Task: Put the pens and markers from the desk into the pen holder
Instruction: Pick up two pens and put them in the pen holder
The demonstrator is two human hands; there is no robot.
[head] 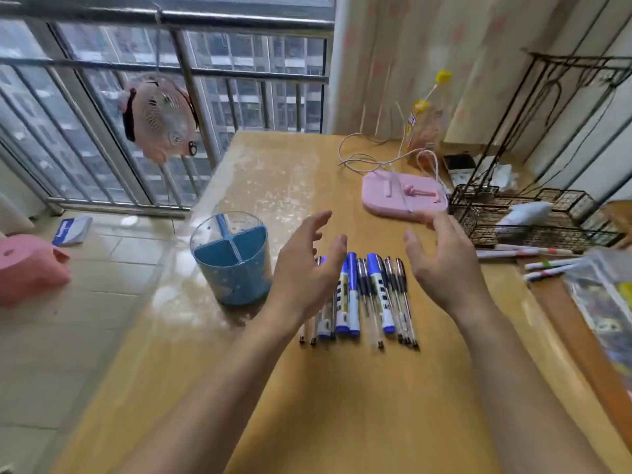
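I see the yellow worktop (pixel 273 388) carrying everything. My left hand (pixel 304 268) and right hand (pixel 441 265) hover above it with palms facing each other, each grip spread wide and holding nothing. The blue pen holder (pixel 232 268) stands upright left of my left hand. The pens and markers (pixel 372 295) lie in a row between my hands, the left hand covering some.

A: What does the left hand (pixel 304 268) cover?

B: The top ends of the leftmost pens in the row of pens and markers (pixel 359 299), so I can't count them.

A: And right of the row?

B: A plastic bag (pixel 602 299) cut off by the edge (contents blurred).
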